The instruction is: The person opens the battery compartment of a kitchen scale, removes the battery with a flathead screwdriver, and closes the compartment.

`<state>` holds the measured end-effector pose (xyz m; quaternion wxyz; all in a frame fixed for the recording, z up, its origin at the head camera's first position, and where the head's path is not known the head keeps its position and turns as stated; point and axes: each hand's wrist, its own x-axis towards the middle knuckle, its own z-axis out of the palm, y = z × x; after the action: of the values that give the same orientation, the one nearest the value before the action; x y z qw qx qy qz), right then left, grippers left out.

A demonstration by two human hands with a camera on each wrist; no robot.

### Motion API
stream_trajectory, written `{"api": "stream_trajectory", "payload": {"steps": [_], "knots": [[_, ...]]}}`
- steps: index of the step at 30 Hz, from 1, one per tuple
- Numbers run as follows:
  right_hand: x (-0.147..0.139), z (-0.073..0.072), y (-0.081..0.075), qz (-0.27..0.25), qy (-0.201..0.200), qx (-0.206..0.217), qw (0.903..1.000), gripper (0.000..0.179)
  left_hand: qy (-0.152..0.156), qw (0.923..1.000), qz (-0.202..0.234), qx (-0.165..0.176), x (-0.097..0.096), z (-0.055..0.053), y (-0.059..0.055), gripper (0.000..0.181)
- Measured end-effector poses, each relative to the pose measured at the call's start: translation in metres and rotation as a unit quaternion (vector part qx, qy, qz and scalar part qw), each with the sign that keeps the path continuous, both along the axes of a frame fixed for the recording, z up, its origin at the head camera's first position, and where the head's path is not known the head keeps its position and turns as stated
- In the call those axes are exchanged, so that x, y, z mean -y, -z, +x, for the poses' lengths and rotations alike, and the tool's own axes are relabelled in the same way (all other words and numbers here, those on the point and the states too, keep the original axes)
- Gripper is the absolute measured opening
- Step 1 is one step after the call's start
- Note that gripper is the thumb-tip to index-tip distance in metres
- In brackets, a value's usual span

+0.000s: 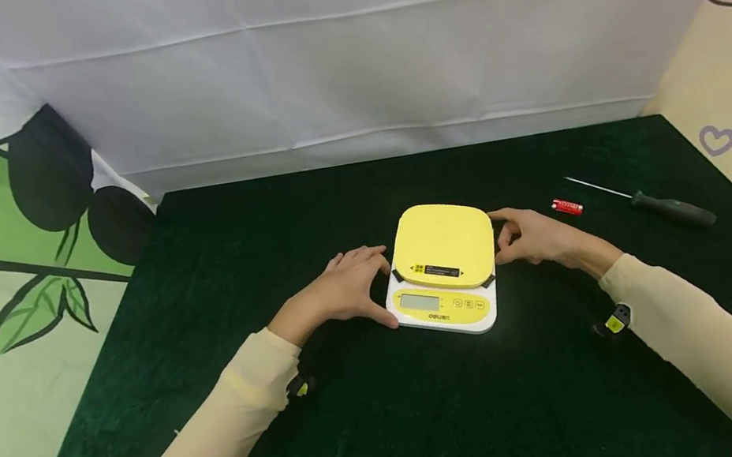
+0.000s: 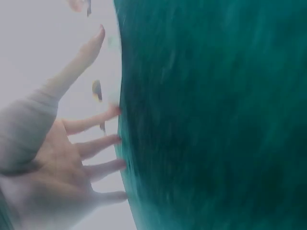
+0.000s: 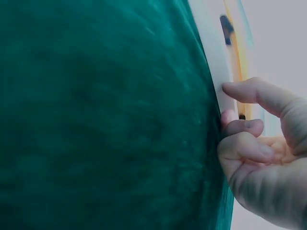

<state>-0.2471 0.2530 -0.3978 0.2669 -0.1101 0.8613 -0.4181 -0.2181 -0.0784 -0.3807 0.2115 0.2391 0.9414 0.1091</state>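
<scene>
A yellow and white kitchen scale (image 1: 444,244) lies on the dark green cloth, its display toward the person. At its left side is the left hand (image 1: 349,285), thumb near the front corner and fingers reaching along the far side. Those fingers (image 2: 98,143) look straight and spread in the left wrist view. The right hand (image 1: 527,236) is at the scale's right edge, its thumb and index finger apart. In the right wrist view the tip of one extended digit (image 3: 254,91) meets the scale's white side (image 3: 216,57), while other fingers curl beside it and hold nothing.
Right of the scale lie a red battery-like cylinder (image 1: 567,207) and a screwdriver (image 1: 672,209) with a dark handle. Behind the table (image 1: 249,215) hangs a white cloth (image 1: 340,65). Printed fabric (image 1: 62,308) borders the left side.
</scene>
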Motion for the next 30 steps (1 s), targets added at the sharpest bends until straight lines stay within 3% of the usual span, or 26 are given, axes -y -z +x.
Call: {"api": "stream_trajectory", "payload": {"steps": [7, 13, 23, 30], "knots": [[0.002, 0.024, 0.008, 0.035, -0.016, -0.023, 0.999, 0.09, 0.006, 0.9989, 0.011, 0.044, 0.012, -0.037, 0.0, 0.076], [0.009, 0.032, 0.013, 0.064, -0.046, -0.054, 0.9954, 0.097, 0.016, 0.9979, 0.001, 0.063, 0.01, -0.055, 0.005, 0.09], [0.006, 0.021, 0.022, 0.058, -0.068, -0.078, 0.993, 0.1, 0.025, 0.997, 0.036, 0.064, 0.013, -0.054, 0.017, 0.103], [-0.002, 0.006, 0.024, 0.039, -0.103, -0.09, 0.9897, 0.098, 0.022, 0.9986, 0.026, 0.04, 0.009, -0.047, 0.02, 0.104]]}}
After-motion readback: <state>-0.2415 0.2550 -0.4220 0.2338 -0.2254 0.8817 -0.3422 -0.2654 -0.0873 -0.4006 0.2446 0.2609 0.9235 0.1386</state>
